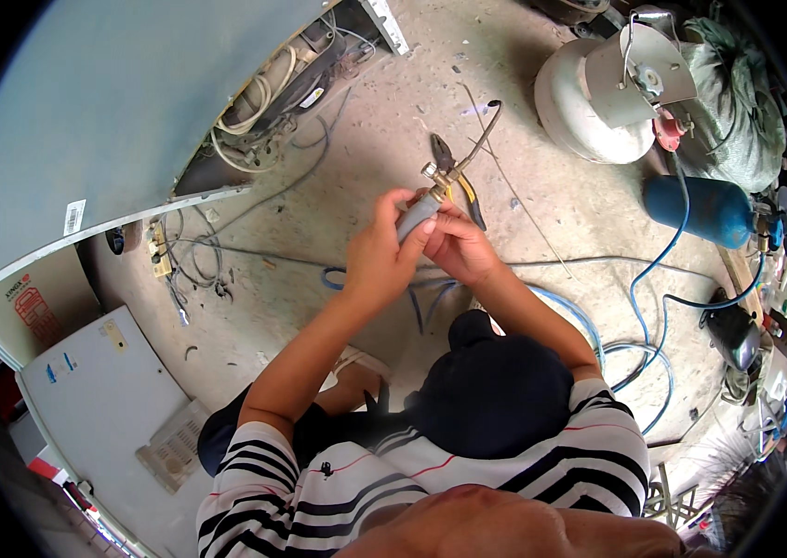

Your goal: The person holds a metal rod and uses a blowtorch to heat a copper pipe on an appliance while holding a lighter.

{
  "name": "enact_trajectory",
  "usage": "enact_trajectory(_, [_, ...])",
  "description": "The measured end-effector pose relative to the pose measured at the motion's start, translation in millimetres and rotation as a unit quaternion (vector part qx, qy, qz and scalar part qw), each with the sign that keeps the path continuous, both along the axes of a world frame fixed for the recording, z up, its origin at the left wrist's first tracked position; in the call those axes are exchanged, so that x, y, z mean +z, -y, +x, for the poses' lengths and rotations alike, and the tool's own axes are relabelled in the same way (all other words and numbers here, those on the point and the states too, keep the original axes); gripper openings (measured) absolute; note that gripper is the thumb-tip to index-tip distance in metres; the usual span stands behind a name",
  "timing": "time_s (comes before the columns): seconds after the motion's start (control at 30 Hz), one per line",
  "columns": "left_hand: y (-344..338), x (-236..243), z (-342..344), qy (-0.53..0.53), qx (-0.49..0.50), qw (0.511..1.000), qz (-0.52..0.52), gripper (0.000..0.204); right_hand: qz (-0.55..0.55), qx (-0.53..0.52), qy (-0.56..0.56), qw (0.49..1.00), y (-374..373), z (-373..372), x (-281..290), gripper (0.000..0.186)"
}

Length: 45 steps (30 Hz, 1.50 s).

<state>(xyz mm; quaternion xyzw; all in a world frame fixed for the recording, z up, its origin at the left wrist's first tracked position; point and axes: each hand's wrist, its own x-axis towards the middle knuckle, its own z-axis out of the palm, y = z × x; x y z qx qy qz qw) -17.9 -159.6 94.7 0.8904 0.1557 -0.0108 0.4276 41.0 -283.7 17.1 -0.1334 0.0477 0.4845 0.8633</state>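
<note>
Both my hands are closed around a gas torch (419,216) with a grey handle, brass valve fittings and a long thin neck bent at the tip. My left hand (380,244) wraps the handle from the left. My right hand (460,244) grips it from the right, its fingers near the valve end. A faint bluish flame shows beside the tip, which points away from me over the floor. Just beyond the hands, partly behind the torch, pliers (471,197) with black and yellow handles lie on the concrete.
A large grey appliance cabinet (105,121) fills the upper left, a black compressor (310,88) and coiled cables in its open base. At right stand a white gas cylinder (566,107) and a lying blue cylinder (691,209); blue hoses (637,288) loop across the floor. A thin rod (524,209) lies ahead.
</note>
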Motion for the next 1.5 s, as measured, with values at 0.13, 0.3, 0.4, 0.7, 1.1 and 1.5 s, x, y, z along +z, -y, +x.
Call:
enact_trajectory(0.13, [5, -5, 4, 0.005, 0.007, 1.000, -0.013, 0.044, 0.053, 0.012, -0.030, 0.998, 5, 5, 3, 0.035])
enact_trajectory(0.3, [18, -5, 11, 0.033, 0.033, 0.998, -0.050, 0.044, 0.050, 0.014, -0.022, 0.998, 5, 7, -8, 0.035])
enact_trajectory(0.4, [18, -2, 12, 0.018, 0.039, 0.998, -0.053, 0.047, 0.037, 0.017, -0.031, 0.999, 5, 9, -8, 0.034])
enact_trajectory(0.7, [24, -4, 11, 0.048, 0.050, 0.996, -0.060, 0.045, 0.026, 0.030, -0.023, 0.999, 4, 7, -14, 0.034])
enact_trajectory(1.1, [24, -4, 7, 0.049, 0.060, 0.994, -0.078, 0.047, 0.009, 0.023, -0.008, 1.000, 1, 6, -18, 0.033])
enact_trajectory(1.5, [3, -14, 1, 0.004, 0.059, 0.998, -0.030, 0.050, -0.661, -0.029, 0.535, 0.525, 57, 77, -84, 0.014])
